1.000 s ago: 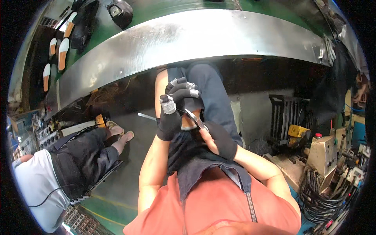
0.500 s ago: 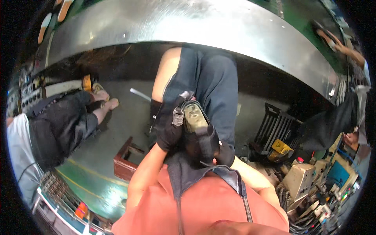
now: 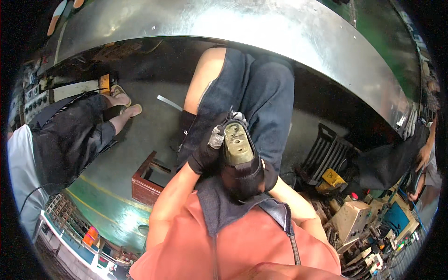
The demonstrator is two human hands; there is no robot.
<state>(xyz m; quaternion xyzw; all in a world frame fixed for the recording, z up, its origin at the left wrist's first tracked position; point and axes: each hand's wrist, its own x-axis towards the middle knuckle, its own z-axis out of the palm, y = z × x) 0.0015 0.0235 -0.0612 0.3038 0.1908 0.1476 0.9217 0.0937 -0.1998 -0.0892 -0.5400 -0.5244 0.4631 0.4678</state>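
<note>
Over my lap I hold a black shoe upper (image 3: 240,179) with a yellow-green shoe last (image 3: 238,142) inside it. Holes show in the last's top face, framed by the upper's dark opening. My left hand (image 3: 211,148), in a black glove with silvery tape around the fingers, is closed along the left side and far end of the shoe. Against the near right side presses my right hand (image 3: 269,175), also in black; most of its fingers are hidden behind the shoe. Dark trousers (image 3: 268,100) lie beneath.
A shiny metal bench (image 3: 224,28) curves across in front of my knees. At left stands a person in black shorts (image 3: 70,140), near a brown wooden stool (image 3: 144,186). Machinery (image 3: 354,214) and a dark slatted rack (image 3: 322,151) crowd the right, near another person's hand (image 3: 425,151).
The shoe has tilted, so more of the last's top face and its holes show. My left fingers have shifted around its far end. At right, the other person's arm has come down from the bench.
</note>
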